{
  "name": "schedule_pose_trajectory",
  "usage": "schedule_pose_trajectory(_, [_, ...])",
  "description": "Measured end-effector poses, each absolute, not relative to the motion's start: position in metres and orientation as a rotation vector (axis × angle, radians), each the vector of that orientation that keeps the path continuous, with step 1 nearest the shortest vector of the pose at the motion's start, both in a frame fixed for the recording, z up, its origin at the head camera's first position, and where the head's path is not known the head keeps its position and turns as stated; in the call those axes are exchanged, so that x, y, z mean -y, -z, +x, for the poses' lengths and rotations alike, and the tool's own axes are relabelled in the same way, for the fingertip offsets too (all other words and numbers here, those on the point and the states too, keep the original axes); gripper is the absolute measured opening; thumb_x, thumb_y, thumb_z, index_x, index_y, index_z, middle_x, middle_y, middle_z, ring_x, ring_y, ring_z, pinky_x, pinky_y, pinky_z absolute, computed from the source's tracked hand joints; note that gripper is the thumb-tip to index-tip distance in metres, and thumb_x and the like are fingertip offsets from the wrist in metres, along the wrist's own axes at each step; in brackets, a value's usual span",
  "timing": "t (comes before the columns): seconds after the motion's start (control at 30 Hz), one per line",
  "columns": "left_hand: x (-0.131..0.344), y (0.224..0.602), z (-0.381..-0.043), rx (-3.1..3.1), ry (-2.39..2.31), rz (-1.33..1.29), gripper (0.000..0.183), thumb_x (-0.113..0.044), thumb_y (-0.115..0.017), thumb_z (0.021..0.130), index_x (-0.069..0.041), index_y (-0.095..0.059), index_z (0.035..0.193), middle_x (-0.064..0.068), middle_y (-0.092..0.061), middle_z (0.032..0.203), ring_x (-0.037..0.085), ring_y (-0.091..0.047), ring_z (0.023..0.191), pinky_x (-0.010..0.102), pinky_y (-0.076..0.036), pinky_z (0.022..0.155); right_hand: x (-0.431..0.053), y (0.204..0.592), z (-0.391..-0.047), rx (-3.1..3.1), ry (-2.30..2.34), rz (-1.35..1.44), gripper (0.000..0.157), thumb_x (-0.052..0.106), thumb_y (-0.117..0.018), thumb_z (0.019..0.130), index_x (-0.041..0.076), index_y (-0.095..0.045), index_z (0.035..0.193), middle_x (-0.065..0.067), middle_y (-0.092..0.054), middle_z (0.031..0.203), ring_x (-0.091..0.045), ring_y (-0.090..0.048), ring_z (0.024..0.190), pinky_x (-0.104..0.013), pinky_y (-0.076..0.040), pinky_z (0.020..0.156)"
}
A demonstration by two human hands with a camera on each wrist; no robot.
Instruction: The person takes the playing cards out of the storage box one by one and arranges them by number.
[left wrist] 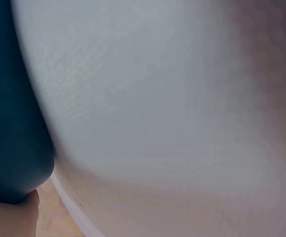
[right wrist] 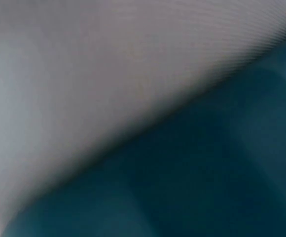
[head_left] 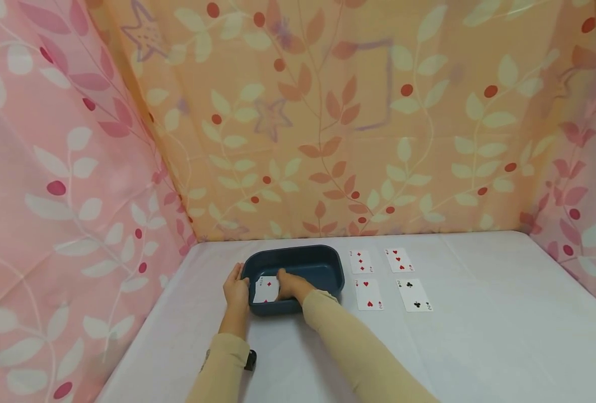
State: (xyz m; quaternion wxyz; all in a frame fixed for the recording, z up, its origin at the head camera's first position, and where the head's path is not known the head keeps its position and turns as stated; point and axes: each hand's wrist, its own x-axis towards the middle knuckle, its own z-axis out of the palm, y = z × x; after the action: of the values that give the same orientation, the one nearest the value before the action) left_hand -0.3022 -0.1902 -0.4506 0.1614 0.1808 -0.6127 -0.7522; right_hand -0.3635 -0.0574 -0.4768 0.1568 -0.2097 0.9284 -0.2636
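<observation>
Your pale sleeves (head_left: 361, 347) framed the foreground as a diamond card (head_left: 266, 290) lay inside the blue tray (head_left: 324, 271), its right edge pinched in your right grip (head_left: 294, 286); your left grip (head_left: 236, 288) clasped the tray's left wall. Work looked partway: one card showed within, while the three of diamonds (head_left: 355, 263), three of hearts (head_left: 404, 259), two of hearts (head_left: 367, 295) and two of clubs (head_left: 412, 296) lay outside, right of the tray, on the white bench (head_left: 494, 313).

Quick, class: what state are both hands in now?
Left hand: closed, gripping the blue tray by its left side.
Right hand: closed, holding a diamond card inside the tray.
</observation>
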Motion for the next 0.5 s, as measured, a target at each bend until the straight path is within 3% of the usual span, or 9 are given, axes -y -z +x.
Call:
schedule_pose_trajectory(0.03, [0.190,0.450,-0.302,1.744,2.151,0.517,0.058,0.019,-0.034,0.092,0.007,-0.027,0.149,0.021,-0.031,0.152,0.027,-0.027,0.142,0.036,-0.021,0.116,0.057,0.463,-0.354,-2.648,0.733,-0.550,0.067,0.022,-0.087,0.071,0.003,-0.045,0.119,-0.018,-0.062,0.117,-0.027,-0.060,0.105,-0.039,-0.047,0.093])
schedule_pose_trajectory(0.2, [0.192,0.452,-0.303,1.745,2.151,0.535,0.059,0.018,-0.034,0.092,0.005,-0.029,0.149,0.019,-0.032,0.152,0.026,-0.027,0.142,0.035,-0.021,0.116,0.054,0.452,-0.337,-2.693,0.807,-0.586,0.059,0.018,-0.085,0.073,0.006,-0.044,0.113,-0.015,-0.063,0.106,-0.026,-0.059,0.092,-0.038,-0.048,0.083])
schedule_pose_trajectory(0.33, [0.192,0.453,-0.304,1.752,2.155,0.544,0.058,0.017,-0.034,0.093,0.004,-0.029,0.149,0.018,-0.031,0.153,0.026,-0.027,0.143,0.036,-0.021,0.116,0.052,0.453,-0.336,-2.679,0.962,-0.620,0.058,0.017,-0.087,0.071,0.005,-0.047,0.110,-0.013,-0.062,0.102,-0.025,-0.058,0.089,-0.037,-0.049,0.083])
schedule_pose_trajectory(0.5, [0.191,0.453,-0.302,1.755,2.157,0.511,0.057,0.017,-0.034,0.094,0.006,-0.027,0.149,0.019,-0.031,0.153,0.027,-0.026,0.143,0.038,-0.020,0.116,0.050,0.460,-0.343,-2.583,1.260,-0.580,0.044,0.007,-0.084,0.071,0.001,-0.054,0.102,-0.010,-0.057,0.096,-0.020,-0.053,0.086,-0.032,-0.049,0.082])
